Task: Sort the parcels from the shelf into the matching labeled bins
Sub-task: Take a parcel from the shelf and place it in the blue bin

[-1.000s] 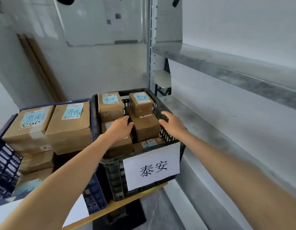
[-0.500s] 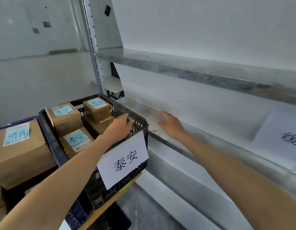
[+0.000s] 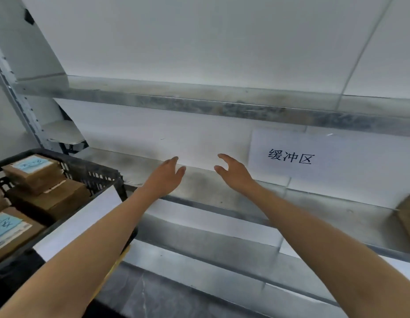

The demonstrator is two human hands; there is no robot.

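Head cam: both hands out over the grey metal shelf (image 3: pixel 199 189), holding nothing.
The left hand (image 3: pixel 163 177) sits mid-frame with fingers straight and relaxed. The right hand (image 3: pixel 233 173) is beside it, fingers loosely curled and empty. Brown cardboard parcels with blue labels (image 3: pixel 31 171) sit in the black plastic crate (image 3: pixel 93 173) at lower left, and one brown cardboard box (image 3: pixel 408 216) is on the shelf at the right edge.

Parcel depot: metal shelf (image 3: pixel 222 193), labelled bin (image 3: pixel 100 177).
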